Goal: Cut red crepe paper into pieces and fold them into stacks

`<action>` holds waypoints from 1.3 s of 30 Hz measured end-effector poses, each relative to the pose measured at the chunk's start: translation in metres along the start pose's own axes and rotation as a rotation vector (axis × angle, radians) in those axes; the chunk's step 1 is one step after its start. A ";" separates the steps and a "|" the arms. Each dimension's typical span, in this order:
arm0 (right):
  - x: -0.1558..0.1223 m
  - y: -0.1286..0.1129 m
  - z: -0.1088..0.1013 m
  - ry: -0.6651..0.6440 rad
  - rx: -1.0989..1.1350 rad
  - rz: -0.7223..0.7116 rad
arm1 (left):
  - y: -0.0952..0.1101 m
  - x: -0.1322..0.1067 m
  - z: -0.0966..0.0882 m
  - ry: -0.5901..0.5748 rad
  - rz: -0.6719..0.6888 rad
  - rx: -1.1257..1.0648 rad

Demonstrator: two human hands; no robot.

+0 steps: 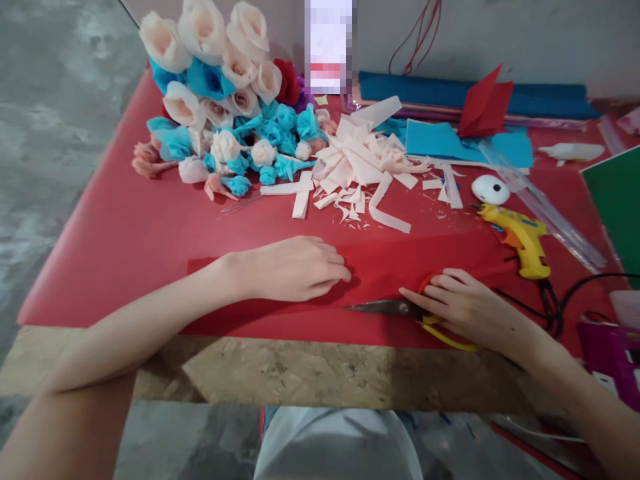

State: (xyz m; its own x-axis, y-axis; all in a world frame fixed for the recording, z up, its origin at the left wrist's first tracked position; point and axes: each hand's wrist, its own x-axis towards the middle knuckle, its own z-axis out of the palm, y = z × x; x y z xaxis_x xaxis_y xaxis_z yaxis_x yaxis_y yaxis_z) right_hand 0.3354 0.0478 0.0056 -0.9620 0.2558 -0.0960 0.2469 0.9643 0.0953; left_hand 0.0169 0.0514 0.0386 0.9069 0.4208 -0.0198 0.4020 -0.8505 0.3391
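Note:
My left hand (295, 268) lies palm down, fingers together and loosely curled, pressing on a folded strip of red crepe paper (390, 263) that stretches across the red tabletop. My right hand (463, 303) rests on a pair of scissors (387, 308) with yellow handles, fingers through or over the handles. The blades point left toward my left hand and lie along the paper's near edge.
A heap of cream and blue paper flowers (225, 100) sits at the back left. Cream paper scraps (360, 167) lie mid-table. A yellow glue gun (523, 240) with its black cord, blue paper sheets (465, 143), a clear ruler (545, 207) and a purple box (610, 357) crowd the right side.

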 end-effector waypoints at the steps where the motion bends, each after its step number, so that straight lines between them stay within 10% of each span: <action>1: -0.003 0.001 0.000 0.008 0.002 -0.001 | -0.002 0.002 0.005 0.014 0.019 0.005; 10: -0.015 -0.015 -0.003 0.093 -0.110 0.161 | -0.013 0.014 0.054 0.184 0.030 0.121; 39: -0.065 -0.025 -0.001 -0.070 -0.037 0.367 | -0.014 0.014 0.057 0.190 0.035 0.114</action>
State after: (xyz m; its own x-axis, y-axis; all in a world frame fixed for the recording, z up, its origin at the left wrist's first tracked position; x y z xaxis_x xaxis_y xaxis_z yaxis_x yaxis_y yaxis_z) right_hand 0.3914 0.0072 0.0107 -0.7997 0.5890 -0.1163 0.5679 0.8050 0.1715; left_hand 0.0308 0.0513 -0.0197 0.8848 0.4333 0.1713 0.3923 -0.8912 0.2279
